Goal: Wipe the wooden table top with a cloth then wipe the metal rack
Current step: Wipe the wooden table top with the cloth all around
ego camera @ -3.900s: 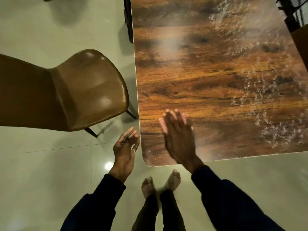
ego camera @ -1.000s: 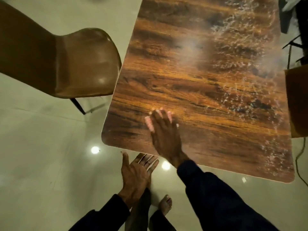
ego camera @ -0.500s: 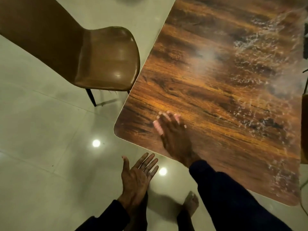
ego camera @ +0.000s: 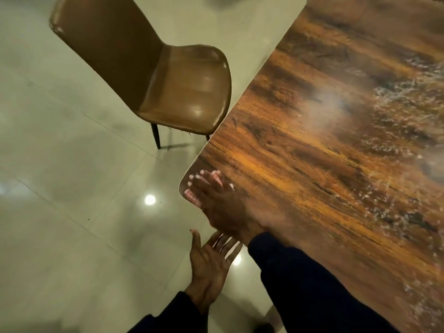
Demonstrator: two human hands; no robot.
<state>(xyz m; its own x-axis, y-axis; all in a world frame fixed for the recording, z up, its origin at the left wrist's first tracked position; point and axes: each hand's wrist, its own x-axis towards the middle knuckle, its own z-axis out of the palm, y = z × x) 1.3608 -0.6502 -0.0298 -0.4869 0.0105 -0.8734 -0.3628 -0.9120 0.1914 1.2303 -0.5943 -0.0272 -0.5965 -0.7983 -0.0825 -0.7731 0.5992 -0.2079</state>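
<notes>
The wooden table top (ego camera: pixel 324 145) fills the right side of the view, with pale streaks and specks on its right part. My right hand (ego camera: pixel 216 203) lies flat, fingers straight, on the table's near left corner. Just below the table edge, over the floor, my left hand (ego camera: pixel 209 263) is held palm up with its fingers spread under the edge. I see no cloth and no metal rack.
A brown leather chair (ego camera: pixel 168 78) with thin dark legs stands left of the table, its seat close to the table's edge. Glossy pale floor tiles (ego camera: pixel 72 188) spread out to the left and below, reflecting ceiling lights.
My right hand has slid left across the table to its corner. My left hand has moved under the edge beside it. The view has swung so the table lies more diagonally.
</notes>
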